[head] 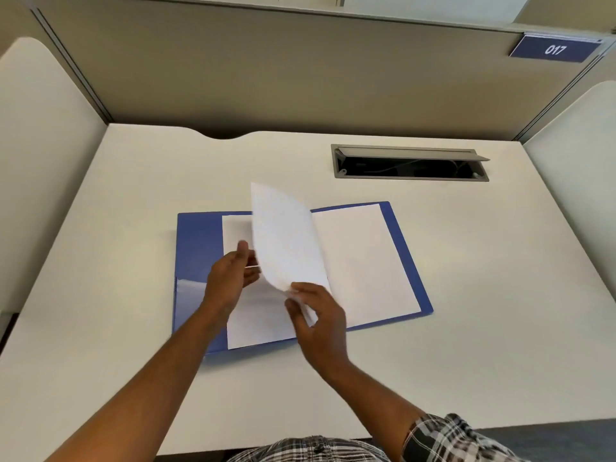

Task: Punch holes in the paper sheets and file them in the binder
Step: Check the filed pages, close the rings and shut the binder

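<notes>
A blue binder [196,248] lies open on the white desk [466,295], with white sheets on both halves. One white page [286,238] stands up from the spine, curved in mid-turn. My right hand [316,318] pinches the lower corner of this raised page between thumb and fingers. My left hand [233,271] hovers just left of the page with fingers relaxed and straight, close to its edge; whether it touches the paper I cannot tell. A sheet on the right half [366,261] lies flat. No hole punch is in view.
A grey cable tray [410,163] with its lid raised is set into the desk behind the binder. Beige partition walls close in the desk at the back and both sides. A blue sign reading 017 [555,49] hangs at the upper right.
</notes>
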The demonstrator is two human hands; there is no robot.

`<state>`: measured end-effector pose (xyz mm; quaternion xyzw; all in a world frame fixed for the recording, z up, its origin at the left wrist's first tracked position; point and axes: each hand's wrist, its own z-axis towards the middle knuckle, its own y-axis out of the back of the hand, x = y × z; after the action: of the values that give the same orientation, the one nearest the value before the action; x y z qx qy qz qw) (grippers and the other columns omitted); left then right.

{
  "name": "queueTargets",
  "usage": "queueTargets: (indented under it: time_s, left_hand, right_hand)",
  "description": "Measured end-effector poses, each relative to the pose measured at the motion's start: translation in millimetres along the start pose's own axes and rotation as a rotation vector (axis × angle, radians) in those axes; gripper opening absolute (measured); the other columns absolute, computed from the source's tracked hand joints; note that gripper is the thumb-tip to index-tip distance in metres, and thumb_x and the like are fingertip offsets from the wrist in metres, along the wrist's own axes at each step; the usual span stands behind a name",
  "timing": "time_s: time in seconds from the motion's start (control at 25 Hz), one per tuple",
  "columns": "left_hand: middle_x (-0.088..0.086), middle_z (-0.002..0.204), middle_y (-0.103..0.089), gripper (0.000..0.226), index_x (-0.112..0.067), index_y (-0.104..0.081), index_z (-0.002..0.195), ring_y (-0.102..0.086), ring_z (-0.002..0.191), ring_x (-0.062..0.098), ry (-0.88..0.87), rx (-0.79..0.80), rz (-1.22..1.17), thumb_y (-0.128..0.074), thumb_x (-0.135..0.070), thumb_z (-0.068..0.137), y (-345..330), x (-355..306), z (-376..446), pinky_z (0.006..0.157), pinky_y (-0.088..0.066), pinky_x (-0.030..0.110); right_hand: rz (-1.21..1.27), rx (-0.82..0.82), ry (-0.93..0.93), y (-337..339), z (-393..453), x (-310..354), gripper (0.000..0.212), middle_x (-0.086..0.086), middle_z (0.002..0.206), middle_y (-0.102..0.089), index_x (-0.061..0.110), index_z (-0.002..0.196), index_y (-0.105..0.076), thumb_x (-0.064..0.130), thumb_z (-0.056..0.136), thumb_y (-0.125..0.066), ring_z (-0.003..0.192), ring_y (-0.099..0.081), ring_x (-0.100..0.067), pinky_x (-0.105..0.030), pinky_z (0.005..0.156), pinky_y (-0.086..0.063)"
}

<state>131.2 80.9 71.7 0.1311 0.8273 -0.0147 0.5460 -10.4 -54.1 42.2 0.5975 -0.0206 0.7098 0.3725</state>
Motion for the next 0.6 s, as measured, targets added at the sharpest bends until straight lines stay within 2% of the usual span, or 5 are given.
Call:
queueTargets:
  time_s: [0.08,0.28,0.4,0.48,0.6]
  left_hand:
    - [0.000,0.087,-0.068,0.054,-0.020,-0.062,0.082,-0.066,0.081,0.019,0.078,-0.047,0.008,-0.055,-0.074,0.081,-2.9,-11.5,6.8,0.074,-0.053,0.035]
    - [0.005,0.079,-0.066,0.025,-0.012,-0.061,0.073,-0.063,0.075,0.025,0.038,-0.239,0.321,-0.074,-0.029,0.086,11.4,9.0,19.3,0.064,-0.048,0.032]
    - [0.004,0.075,-0.063,0.028,-0.008,-0.059,0.072,-0.056,0.067,0.020,0.030,-0.262,0.384,-0.077,-0.026,0.083,23.0,24.6,25.8,0.056,-0.042,0.027]
    - [0.006,0.087,-0.069,0.022,-0.007,-0.066,0.088,-0.059,0.074,0.019,0.014,-0.303,0.400,-0.079,-0.023,0.081,28.2,31.2,28.5,0.065,-0.046,0.027]
    - [0.009,0.098,-0.070,0.030,-0.008,-0.063,0.108,-0.060,0.080,0.018,-0.070,-0.340,0.407,-0.078,-0.010,0.082,31.5,38.7,26.2,0.072,-0.046,0.026]
  right_hand:
    - [-0.049,0.114,0.053,-13.5,-9.2,-3.8,0.018,0.009,0.118,-0.073,0.019,0.107,-0.078,0.028,0.091,-0.074,0.112,-0.067,-0.007,-0.033,0.092,-0.057]
    - [-0.084,0.321,0.071,-6.9,-12.5,-13.2,0.057,0.008,0.135,-0.065,0.020,0.129,-0.069,0.058,0.087,-0.072,0.132,-0.054,-0.006,-0.025,0.111,-0.043]
    - [-0.213,0.113,-0.103,14.2,-2.1,-40.6,0.055,0.004,0.134,-0.062,0.017,0.127,-0.067,0.060,0.093,-0.060,0.129,-0.053,-0.012,-0.030,0.111,-0.041]
    - [-0.408,-0.051,-0.265,31.4,3.8,-70.3,0.056,-0.007,0.139,-0.057,0.010,0.132,-0.062,0.049,0.092,-0.063,0.134,-0.048,-0.024,-0.042,0.113,-0.040]
    - [-0.675,-0.093,-0.565,59.5,6.8,-104.8,0.080,-0.022,0.158,-0.035,-0.001,0.150,-0.039,0.046,0.091,-0.067,0.149,-0.028,-0.037,-0.051,0.122,-0.027]
